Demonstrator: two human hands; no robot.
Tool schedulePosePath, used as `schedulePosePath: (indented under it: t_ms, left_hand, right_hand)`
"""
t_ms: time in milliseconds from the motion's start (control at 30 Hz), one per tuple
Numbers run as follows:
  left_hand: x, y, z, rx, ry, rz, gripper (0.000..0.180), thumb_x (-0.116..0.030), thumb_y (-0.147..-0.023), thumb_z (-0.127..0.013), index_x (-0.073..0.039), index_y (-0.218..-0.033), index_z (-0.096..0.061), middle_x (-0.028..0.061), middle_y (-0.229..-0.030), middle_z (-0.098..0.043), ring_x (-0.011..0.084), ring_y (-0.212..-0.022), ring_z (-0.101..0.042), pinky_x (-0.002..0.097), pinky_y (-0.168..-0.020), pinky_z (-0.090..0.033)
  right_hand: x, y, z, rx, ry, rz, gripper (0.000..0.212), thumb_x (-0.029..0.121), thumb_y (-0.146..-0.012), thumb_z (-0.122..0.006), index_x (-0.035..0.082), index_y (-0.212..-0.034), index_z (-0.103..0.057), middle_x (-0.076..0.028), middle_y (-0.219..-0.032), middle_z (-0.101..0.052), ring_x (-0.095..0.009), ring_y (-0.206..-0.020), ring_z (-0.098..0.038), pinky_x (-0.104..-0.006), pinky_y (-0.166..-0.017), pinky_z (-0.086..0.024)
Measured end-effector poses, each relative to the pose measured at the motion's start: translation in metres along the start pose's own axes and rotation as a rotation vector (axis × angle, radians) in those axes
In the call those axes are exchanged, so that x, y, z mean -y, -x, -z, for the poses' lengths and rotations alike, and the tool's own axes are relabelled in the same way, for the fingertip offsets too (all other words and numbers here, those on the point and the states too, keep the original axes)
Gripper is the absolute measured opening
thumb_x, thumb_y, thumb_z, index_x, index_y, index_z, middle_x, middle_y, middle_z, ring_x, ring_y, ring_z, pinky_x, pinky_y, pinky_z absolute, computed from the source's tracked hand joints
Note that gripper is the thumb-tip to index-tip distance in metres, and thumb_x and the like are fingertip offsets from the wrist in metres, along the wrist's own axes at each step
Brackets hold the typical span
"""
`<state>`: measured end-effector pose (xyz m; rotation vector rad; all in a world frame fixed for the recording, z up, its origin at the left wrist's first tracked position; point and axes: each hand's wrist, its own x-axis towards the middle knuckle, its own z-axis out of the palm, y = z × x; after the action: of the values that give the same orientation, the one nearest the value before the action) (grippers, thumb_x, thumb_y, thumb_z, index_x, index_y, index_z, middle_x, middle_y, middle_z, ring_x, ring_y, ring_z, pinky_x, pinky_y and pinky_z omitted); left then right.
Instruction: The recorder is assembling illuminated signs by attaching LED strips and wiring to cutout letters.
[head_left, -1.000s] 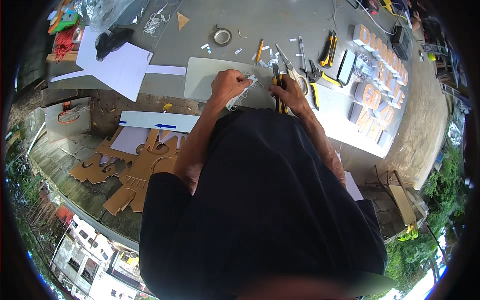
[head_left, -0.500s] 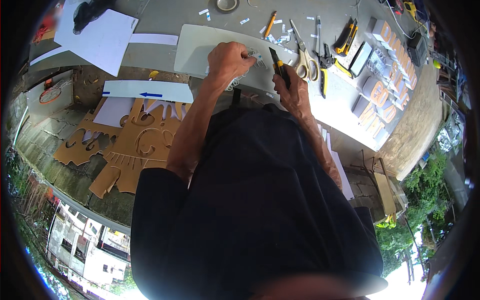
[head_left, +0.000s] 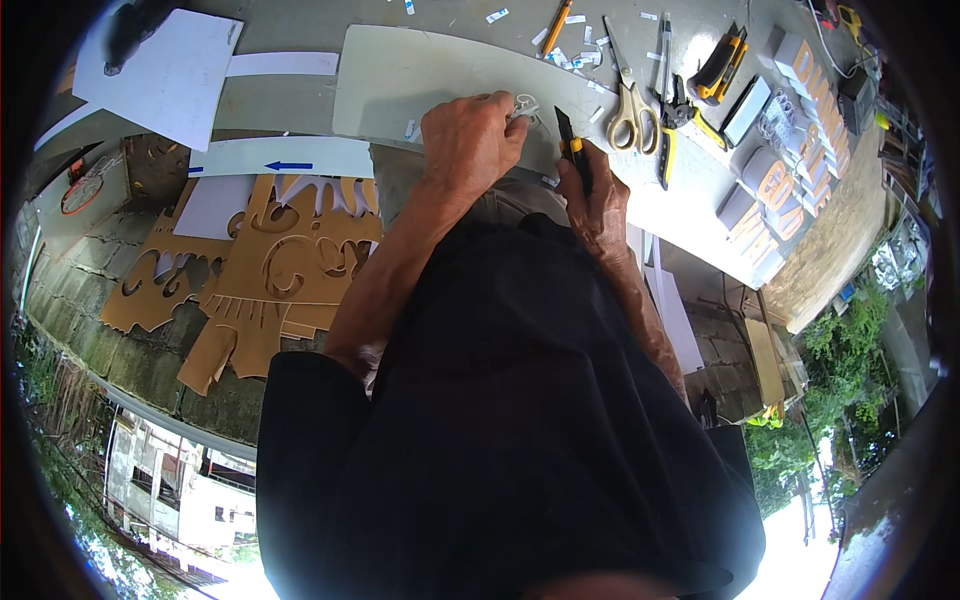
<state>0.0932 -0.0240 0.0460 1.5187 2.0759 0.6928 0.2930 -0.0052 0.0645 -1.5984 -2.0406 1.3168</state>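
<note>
- Here's the right grip (head_left: 597,195), wrapped firmly around a black-and-yellow snap-off utility knife (head_left: 573,148), thumb along the handle.
- The left grip (head_left: 470,142) is clenched too, thumb and forefinger pinching a thin white wire (head_left: 524,104), whose loops poke out past the fingertips; what sits deeper in that fist I can't tell.
- Position check: the wire shows over the right part of a pale board (head_left: 400,75) on the grey surface (head_left: 290,25), and the knife is just right of it, a small gap between them, near the person's edge.
- Handling, as I judge it: the knife is light and stiff, its handle solid, its thin blade the fragile part and sharp besides. The place to hold is the handle, well behind the blade.
- The wire looks very light, soft and springy, likely to tangle or slip; a fingertip pinch close to the working spot suits it best.
- And the direction! The blade points away from the person, leaning a little left; the knife's long axis runs from the right palm toward the far side.
- The wire has no single axis: it curls in loops, bulging away and rightward from the left fingertips.
</note>
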Motion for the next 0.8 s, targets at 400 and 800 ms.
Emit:
schedulePosePath:
  t_ms: [400, 800]
  left_hand:
    - [0.015, -0.025, 0.003, 0.255, 0.103, 0.286, 0.028, -0.034, -0.077, -0.081, -0.007, -0.074, -0.075, 0.0087, -0.06, -0.068, 0.0274, -0.056, -0.067, 0.0403, -0.061, -0.054]
    - [0.017, -0.037, 0.006, 0.338, 0.187, 0.376, 0.022, -0.023, -0.07, -0.08, -0.004, -0.066, -0.069, 0.013, -0.062, -0.066, 0.0326, -0.062, -0.068, 0.0431, -0.058, -0.054]
  right_hand:
    - [0.008, -0.01, -0.013, 0.006, 0.234, 0.173, 0.033, 0.013, -0.093, -0.07, 0.004, -0.12, -0.053, -0.023, -0.093, -0.071, -0.041, -0.078, -0.072, -0.0458, -0.064, -0.058]
    - [0.026, -0.027, -0.01, 0.042, 0.365, 0.18, 0.038, 0.01, -0.09, -0.071, 0.003, -0.123, -0.053, -0.022, -0.094, -0.071, -0.039, -0.077, -0.073, -0.044, -0.063, -0.06]
